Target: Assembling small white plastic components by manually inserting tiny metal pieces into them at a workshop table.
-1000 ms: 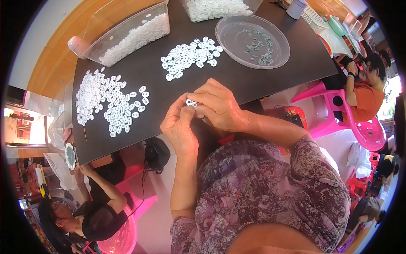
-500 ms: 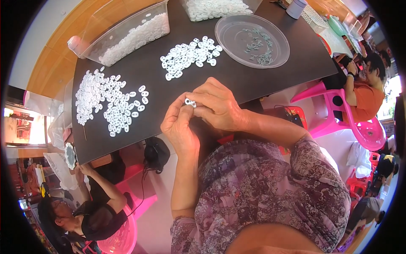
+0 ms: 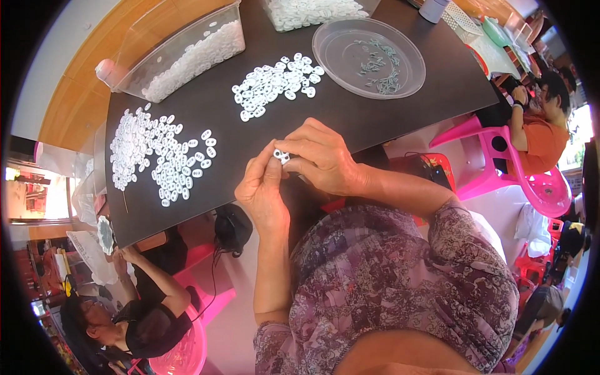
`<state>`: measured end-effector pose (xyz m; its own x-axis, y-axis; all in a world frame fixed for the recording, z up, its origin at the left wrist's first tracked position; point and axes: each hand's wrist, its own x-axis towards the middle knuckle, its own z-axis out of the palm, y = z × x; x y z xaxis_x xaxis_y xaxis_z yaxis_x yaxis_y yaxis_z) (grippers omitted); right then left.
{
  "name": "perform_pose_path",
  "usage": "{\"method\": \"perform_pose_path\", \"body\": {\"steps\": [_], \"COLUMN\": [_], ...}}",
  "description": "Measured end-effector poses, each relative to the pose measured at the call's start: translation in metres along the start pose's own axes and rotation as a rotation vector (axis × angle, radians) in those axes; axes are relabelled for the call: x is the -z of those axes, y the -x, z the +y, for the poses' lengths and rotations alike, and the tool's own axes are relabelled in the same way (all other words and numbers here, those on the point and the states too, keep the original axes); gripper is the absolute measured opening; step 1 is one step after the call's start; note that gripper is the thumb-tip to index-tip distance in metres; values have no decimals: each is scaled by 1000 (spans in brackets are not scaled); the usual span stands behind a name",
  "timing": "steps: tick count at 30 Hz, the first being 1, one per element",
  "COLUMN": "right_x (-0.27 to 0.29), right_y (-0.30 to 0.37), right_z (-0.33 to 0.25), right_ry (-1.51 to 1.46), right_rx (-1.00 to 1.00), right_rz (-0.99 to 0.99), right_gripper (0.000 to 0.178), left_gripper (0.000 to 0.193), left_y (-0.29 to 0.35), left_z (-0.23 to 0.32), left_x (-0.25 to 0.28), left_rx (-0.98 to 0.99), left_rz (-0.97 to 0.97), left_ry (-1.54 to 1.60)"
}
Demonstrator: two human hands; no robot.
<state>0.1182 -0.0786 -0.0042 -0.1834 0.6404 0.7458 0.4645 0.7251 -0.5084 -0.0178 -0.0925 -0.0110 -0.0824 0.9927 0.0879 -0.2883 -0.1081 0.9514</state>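
Just past the table's near edge, my left hand (image 3: 265,190) and my right hand (image 3: 322,155) meet, their fingertips pinching one small white plastic piece with dark holes (image 3: 281,155). Both thumbs press at it from the near side, and the fingers cover part of it. Beyond the hands lies a loose heap of white oval two-holed pieces (image 3: 272,86). Two more heaps sit to the left: a dense one (image 3: 130,147) and a looser one (image 3: 177,167). Thin grey-green slivers (image 3: 382,78) lie in a round clear tray (image 3: 334,69) at the far right.
A clear bin (image 3: 134,78) of white pieces stands at the far left of the dark table (image 3: 219,150), another bin (image 3: 315,14) at the back. A lilac container (image 3: 432,10) stands far right. Seated people flank the table on pink chairs (image 3: 484,150). A black bag (image 3: 232,228) hangs below the near edge.
The small white piece has turned slightly between my fingertips, showing more of its holes. My hands stay together in nearly the same place, and the view has shifted a little.
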Motion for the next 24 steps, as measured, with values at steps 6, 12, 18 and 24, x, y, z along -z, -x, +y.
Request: {"method": "perform_pose_path", "body": {"steps": [6, 12, 18, 24], "right_x": [-1, -2, -2, -3], "right_y": [-2, -3, -2, -1], "right_z": [-3, -10, -12, -11], "right_ry": [-21, -69, -115, -108], "right_rx": [-18, -110, -183, -161], "right_rz": [4, 33, 32, 8], "right_gripper": [29, 33, 36, 33], "left_gripper": [22, 21, 20, 20], "left_y": [2, 6, 6, 6], "left_z": [2, -1, 3, 1], "left_x": [-7, -11, -9, -6], "left_rx": [-12, -60, -68, -56], "left_rz": [56, 93, 57, 75], "left_ry": [107, 175, 172, 146]}}
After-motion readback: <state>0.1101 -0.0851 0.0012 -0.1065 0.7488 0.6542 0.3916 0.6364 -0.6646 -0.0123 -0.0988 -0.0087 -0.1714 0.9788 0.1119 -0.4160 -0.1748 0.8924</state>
